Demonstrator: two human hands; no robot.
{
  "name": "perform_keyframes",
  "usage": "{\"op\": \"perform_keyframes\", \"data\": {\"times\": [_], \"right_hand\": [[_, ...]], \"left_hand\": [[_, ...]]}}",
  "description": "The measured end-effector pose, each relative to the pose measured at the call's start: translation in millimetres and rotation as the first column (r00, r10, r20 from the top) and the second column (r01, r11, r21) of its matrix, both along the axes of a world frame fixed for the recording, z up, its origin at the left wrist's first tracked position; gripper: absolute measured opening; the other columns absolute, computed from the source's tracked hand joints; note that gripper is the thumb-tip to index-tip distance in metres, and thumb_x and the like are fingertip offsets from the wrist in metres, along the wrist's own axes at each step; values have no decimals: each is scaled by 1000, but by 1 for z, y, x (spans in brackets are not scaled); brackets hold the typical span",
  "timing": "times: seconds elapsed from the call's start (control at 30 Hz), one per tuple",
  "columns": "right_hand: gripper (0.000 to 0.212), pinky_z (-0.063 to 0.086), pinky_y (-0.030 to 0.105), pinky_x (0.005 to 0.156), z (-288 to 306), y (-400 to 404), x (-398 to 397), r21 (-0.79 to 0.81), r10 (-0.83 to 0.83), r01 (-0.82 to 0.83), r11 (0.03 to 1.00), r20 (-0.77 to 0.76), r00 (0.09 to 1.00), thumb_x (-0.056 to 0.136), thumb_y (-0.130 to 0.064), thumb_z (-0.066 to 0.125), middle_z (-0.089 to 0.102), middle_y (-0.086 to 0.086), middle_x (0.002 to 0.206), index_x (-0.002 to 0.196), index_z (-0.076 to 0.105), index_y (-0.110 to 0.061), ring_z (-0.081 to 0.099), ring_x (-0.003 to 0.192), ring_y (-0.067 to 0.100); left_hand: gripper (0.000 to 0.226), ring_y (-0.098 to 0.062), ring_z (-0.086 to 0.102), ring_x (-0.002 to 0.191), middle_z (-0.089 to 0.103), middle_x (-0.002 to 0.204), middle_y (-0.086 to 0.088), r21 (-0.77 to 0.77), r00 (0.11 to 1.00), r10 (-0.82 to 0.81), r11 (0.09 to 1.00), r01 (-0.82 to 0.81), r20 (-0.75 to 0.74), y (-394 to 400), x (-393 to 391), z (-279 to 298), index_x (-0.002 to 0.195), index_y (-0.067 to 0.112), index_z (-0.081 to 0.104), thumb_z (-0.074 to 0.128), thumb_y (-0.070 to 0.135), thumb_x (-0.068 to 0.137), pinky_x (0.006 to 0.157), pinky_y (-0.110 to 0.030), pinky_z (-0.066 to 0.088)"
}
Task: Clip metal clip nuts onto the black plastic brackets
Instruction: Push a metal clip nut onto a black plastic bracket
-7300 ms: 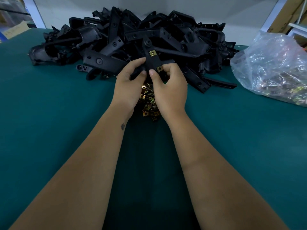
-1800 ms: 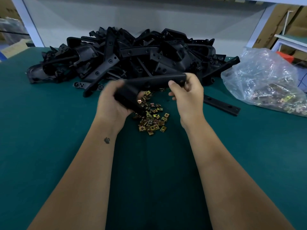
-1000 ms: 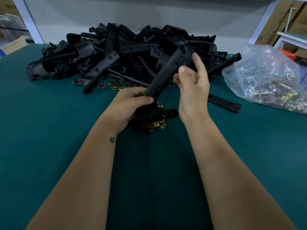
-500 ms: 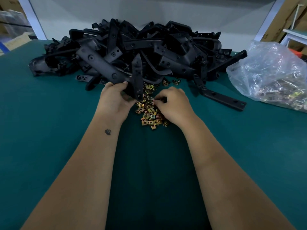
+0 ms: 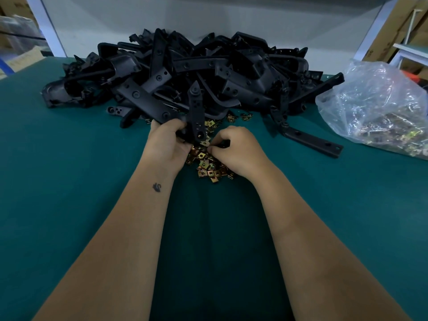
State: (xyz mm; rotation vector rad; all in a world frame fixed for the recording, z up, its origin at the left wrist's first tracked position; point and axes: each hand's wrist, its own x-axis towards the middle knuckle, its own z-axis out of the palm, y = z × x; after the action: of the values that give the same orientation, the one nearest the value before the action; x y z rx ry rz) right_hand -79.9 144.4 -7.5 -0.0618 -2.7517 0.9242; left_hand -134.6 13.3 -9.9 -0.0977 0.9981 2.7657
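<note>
Left hand: a black bracket is gripped at its lower end, fingers curled round it; the bracket is held nearly upright, tilted slightly, above the far edge of the nut pile
Right hand: laid knuckles-up on the nut pile, fingers curled down and inward; fingertips are hidden under the hand, so whether a nut is pinched cannot be told
Nuts: a loose pile of brass-coloured clip nuts is spread on the table between and under the two hands; a few strays are seen by the foot of the bracket heap
Bracket heap: a large tangle of black brackets is piled at the far side of the table, just behind the hands
Lone bracket: one flat piece is lying apart, right of the hands
Bag: clear plastic, crumpled, at far right, more nuts visible inside
Table: covered in a teal mat
</note>
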Motion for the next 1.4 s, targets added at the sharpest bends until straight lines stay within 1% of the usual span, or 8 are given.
{"op": "perform_keyframes", "data": {"times": [0.1,0.23,0.33,0.4,0.73,0.97,1.13,1.4], "right_hand": [[8,46,44,91,-2,-3,0,43,13,-12,999,-25,1000,87,-20,66,63,-2,92,87,73,-16,55,100,25],[18,47,43,91,-3,-4,0,43,-22,24,999,-64,998,89,-27,64,65,-3,95,105,68,-19,56,102,22],[33,43,42,91,-5,-11,-1,133,-14,23,991,-67,998,90,-38,62,60,-4,97,116,64,-18,49,105,24],[32,43,42,91,-6,-15,-3,213,-20,30,977,-49,999,89,-39,63,61,2,104,113,68,-18,47,107,25],[9,46,43,80,-5,-19,-1,122,6,5,993,-90,996,84,-18,62,54,-1,83,79,57,-13,53,91,26],[16,46,17,64,-2,-12,-1,-311,-179,111,944,-202,963,80,-15,73,62,-13,74,74,62,-24,58,71,3],[22,45,10,64,3,-5,-1,-573,-261,108,813,-192,946,81,-11,76,66,-6,80,92,63,-26,60,71,2],[15,53,17,76,3,3,-2,-717,-291,73,694,-186,938,85,-8,73,73,-4,84,88,69,-23,69,82,1]], "left_hand": [[31,-20,65,82,62,102,-11,-22,1000,-4,1000,4,-24,0,0,0,95,15,48,40,-15,92,76,-39,60],[28,-26,62,100,56,116,-15,37,1000,3,999,-3,-16,-3,-4,-1,110,11,44,47,-11,93,81,-38,59],[28,-28,59,105,52,115,-15,67,999,34,997,-32,-22,-5,-6,-2,105,12,39,47,-12,93,89,-41,57],[27,-28,59,104,53,115,-15,43,999,28,999,-27,-18,-4,-5,-3,104,12,40,48,-11,93,86,-40,57],[31,-23,64,93,60,110,-12,8,1000,-21,1000,21,-15,-2,-2,0,115,13,42,50,-8,94,74,-34,58],[31,-21,66,93,61,115,-12,-22,998,-53,998,52,-18,-2,-1,1,117,14,42,52,-5,95,73,-35,60],[27,-26,65,106,62,124,-16,-108,998,-28,994,22,-55,0,0,0,108,13,46,55,-7,92,96,-48,54],[30,-18,66,89,66,101,-5,-188,995,-36,982,18,-91,2,2,0,110,14,47,57,-6,91,72,-34,57]]}}
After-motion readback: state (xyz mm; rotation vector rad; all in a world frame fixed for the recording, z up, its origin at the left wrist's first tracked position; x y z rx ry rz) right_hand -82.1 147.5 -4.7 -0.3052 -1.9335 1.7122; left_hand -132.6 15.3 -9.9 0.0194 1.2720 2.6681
